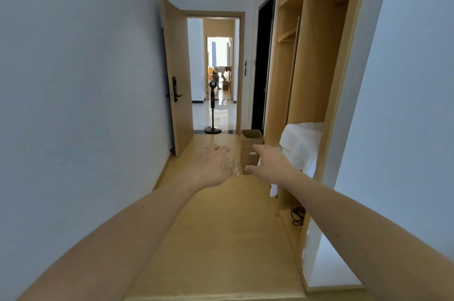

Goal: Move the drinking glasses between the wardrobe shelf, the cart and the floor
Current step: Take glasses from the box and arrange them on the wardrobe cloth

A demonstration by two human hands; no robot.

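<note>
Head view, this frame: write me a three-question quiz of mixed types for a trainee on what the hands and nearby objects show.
1. True or false: the left hand grips a clear drinking glass.
2. The right hand is: A) gripping a cup, B) reaching out with nothing visible in it, C) resting on the door.
3. Fill in: the open cardboard box stands on the floor beside the ____.

Key: 1 true; 2 B; 3 wardrobe.

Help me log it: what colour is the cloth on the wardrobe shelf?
White; the cloth shows best in the head view.
</note>
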